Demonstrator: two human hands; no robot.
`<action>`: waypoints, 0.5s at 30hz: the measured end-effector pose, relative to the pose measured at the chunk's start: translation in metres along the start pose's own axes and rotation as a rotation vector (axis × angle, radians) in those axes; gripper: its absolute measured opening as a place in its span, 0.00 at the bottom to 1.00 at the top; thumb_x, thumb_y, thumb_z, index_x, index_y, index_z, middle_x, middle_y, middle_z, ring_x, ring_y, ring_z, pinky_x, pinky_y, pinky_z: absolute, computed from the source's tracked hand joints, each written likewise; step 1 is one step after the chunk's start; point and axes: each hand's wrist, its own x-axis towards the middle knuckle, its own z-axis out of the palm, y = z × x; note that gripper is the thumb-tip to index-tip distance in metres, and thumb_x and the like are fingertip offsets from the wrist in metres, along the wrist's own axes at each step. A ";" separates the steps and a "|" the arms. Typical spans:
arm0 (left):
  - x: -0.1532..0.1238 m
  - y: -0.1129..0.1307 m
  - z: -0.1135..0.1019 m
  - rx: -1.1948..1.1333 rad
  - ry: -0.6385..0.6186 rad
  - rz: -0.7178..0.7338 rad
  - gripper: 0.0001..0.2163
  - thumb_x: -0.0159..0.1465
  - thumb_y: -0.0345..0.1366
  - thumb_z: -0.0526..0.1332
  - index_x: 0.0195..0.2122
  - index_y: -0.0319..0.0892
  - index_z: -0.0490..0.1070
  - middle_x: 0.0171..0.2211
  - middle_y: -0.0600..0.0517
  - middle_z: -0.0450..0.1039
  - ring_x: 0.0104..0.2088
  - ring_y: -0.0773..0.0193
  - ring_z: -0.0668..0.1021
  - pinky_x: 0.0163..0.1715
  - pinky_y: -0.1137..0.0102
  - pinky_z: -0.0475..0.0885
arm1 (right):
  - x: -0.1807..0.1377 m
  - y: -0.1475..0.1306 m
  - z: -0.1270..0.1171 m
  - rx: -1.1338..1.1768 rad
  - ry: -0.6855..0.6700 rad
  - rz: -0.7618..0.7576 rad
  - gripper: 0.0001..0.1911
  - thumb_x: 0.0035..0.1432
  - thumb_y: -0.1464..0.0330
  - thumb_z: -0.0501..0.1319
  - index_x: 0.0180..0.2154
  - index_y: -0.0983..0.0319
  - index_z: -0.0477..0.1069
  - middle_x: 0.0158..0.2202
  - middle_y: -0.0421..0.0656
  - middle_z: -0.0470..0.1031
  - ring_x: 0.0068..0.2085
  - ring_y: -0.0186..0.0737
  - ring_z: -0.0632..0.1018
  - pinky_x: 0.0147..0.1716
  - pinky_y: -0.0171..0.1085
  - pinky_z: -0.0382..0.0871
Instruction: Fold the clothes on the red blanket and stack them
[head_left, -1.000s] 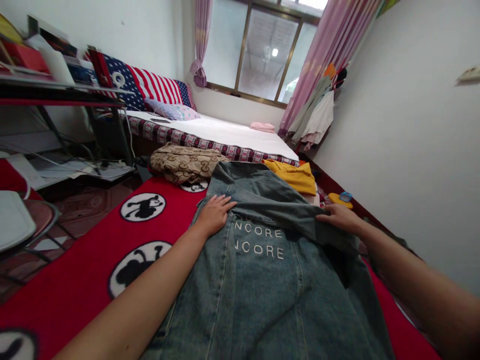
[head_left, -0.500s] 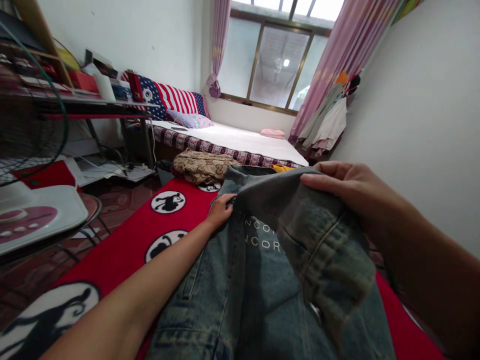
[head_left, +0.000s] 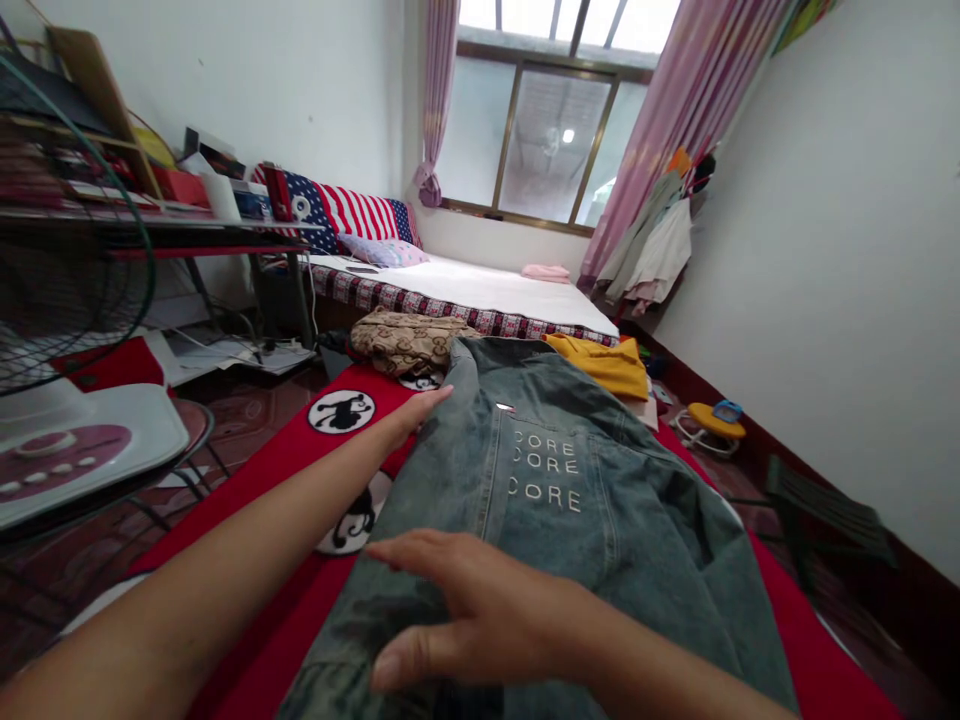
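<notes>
A faded blue denim jacket (head_left: 547, 560) lies spread out, with pale "CORE" lettering on it and its collar end farthest from me. My left hand (head_left: 421, 408) is at the jacket's far left edge, near the shoulder, its fingers stretched forward; some fingers are hidden from view. Low in the middle, my right hand (head_left: 487, 605) hovers over or touches the near left part of the jacket, thumb and fingers apart, with nothing in it. Whether it presses on the cloth I cannot tell.
Under the jacket is a red blanket (head_left: 259, 590) with black-and-white round prints. Beyond lie a brown patterned cloth bundle (head_left: 409, 340) and folded yellow cloth (head_left: 604, 366). A fan (head_left: 67, 270) and a white-topped stool (head_left: 90, 450) stand left; a dark folding stool (head_left: 829, 510) stands right.
My right hand has let go of the raised jacket front and moved down and left. That front now lies flat, showing more lettering and the yellow cloth. My left hand's fingers have straightened.
</notes>
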 end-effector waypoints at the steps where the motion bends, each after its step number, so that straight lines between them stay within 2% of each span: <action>1: 0.002 0.002 -0.002 0.001 -0.019 -0.018 0.25 0.60 0.56 0.57 0.44 0.40 0.77 0.39 0.45 0.81 0.37 0.52 0.82 0.33 0.64 0.75 | 0.001 0.013 0.005 -0.005 0.040 -0.014 0.35 0.58 0.50 0.62 0.63 0.57 0.62 0.61 0.48 0.67 0.59 0.48 0.70 0.57 0.42 0.64; 3: 0.010 0.005 -0.002 0.018 -0.024 -0.025 0.24 0.56 0.52 0.63 0.45 0.39 0.76 0.41 0.45 0.80 0.40 0.51 0.81 0.36 0.64 0.75 | 0.004 0.041 0.010 -0.082 0.124 -0.032 0.31 0.59 0.50 0.61 0.59 0.57 0.68 0.62 0.48 0.65 0.62 0.48 0.66 0.61 0.46 0.58; 6: 0.035 0.008 0.002 0.061 0.066 0.006 0.29 0.50 0.45 0.70 0.51 0.35 0.72 0.48 0.40 0.77 0.47 0.49 0.79 0.45 0.62 0.73 | 0.006 0.075 0.019 -0.210 0.182 -0.020 0.28 0.59 0.50 0.62 0.56 0.58 0.71 0.63 0.48 0.64 0.63 0.49 0.64 0.63 0.51 0.52; 9: 0.064 0.010 0.006 0.096 0.165 0.042 0.37 0.51 0.40 0.70 0.61 0.34 0.62 0.54 0.36 0.72 0.51 0.49 0.76 0.50 0.60 0.70 | 0.005 0.094 0.031 -0.224 0.243 -0.031 0.21 0.60 0.56 0.62 0.53 0.56 0.73 0.60 0.45 0.68 0.59 0.46 0.68 0.60 0.48 0.57; 11: 0.081 0.011 0.007 0.113 0.197 0.066 0.40 0.52 0.38 0.69 0.65 0.35 0.56 0.56 0.37 0.70 0.51 0.50 0.76 0.51 0.60 0.70 | 0.003 0.100 0.033 -0.183 0.327 -0.050 0.13 0.62 0.64 0.60 0.49 0.54 0.74 0.56 0.42 0.72 0.55 0.43 0.72 0.56 0.44 0.63; 13: 0.094 0.013 0.007 0.127 0.209 0.086 0.40 0.52 0.36 0.69 0.65 0.38 0.57 0.56 0.39 0.70 0.51 0.51 0.77 0.52 0.61 0.70 | 0.002 0.105 0.024 -0.143 0.461 -0.040 0.14 0.63 0.72 0.54 0.45 0.55 0.75 0.50 0.42 0.75 0.49 0.39 0.75 0.50 0.40 0.68; 15: 0.105 0.015 0.006 0.136 0.211 0.092 0.36 0.50 0.34 0.70 0.61 0.39 0.64 0.54 0.42 0.72 0.51 0.51 0.76 0.52 0.63 0.69 | 0.002 0.111 0.004 -0.185 0.619 0.048 0.18 0.60 0.77 0.51 0.43 0.56 0.75 0.49 0.44 0.73 0.46 0.39 0.76 0.45 0.38 0.69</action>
